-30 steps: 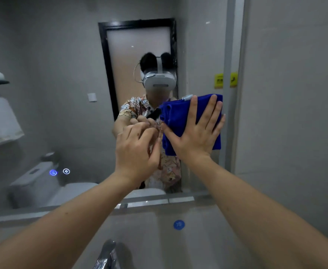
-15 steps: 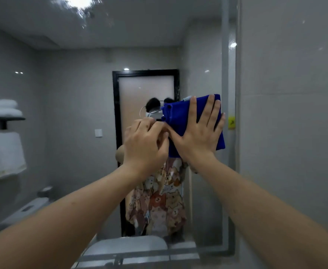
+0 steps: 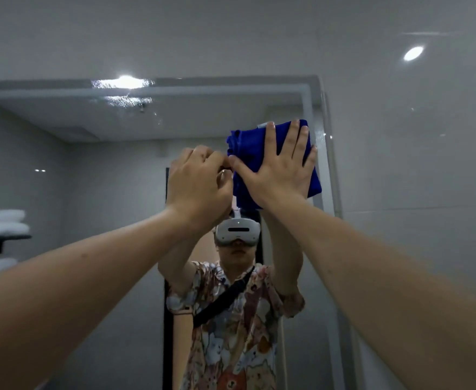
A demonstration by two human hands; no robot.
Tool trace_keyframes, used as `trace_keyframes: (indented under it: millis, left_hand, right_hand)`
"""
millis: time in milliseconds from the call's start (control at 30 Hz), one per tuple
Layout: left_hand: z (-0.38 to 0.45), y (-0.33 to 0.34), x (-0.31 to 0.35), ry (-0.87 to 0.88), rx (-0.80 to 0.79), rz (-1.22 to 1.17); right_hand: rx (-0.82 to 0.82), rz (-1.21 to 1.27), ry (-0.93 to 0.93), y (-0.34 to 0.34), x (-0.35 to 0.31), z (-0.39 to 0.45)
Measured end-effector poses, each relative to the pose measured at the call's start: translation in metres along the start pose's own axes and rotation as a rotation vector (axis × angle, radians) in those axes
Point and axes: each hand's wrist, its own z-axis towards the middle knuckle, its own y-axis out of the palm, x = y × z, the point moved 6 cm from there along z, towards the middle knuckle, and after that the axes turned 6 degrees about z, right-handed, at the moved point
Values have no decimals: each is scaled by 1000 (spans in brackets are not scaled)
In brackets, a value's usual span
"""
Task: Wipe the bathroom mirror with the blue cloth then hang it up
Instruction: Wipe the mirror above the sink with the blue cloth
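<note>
Right hand [image 3: 280,175], fingers flat, presses the cloth [image 3: 313,181] against the mirror [image 3: 90,164]; left hand [image 3: 200,184] pinches its edge. Overlap strokes, keeping pressure even.

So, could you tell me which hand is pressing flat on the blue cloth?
The right hand, fingers spread straight over the blue cloth on the mirror; the left hand is curled beside it.
</note>
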Motion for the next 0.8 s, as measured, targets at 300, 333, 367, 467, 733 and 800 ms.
trace_keyframes:
  millis: [300,333,367,467,733,800]
  left_hand:
    - [60,1,29,166,-47,66]
    - [62,4,32,175,-50,70]
    - [64,7,35,180,-45,70]
    - [68,12,39,171,-2,60]
    - [60,15,58,195,73,4]
    - [56,16,58,191,64,-4]
  right_hand:
    - [49,19,22,-19,-3,86]
    - [57,20,25,-20,-3,93]
    - [68,21,28,-22,-3,99]
    - [88,28,28,-28,1,114]
    - [98,26,16,-32,10,114]
    - [96,31,15,-32,15,107]
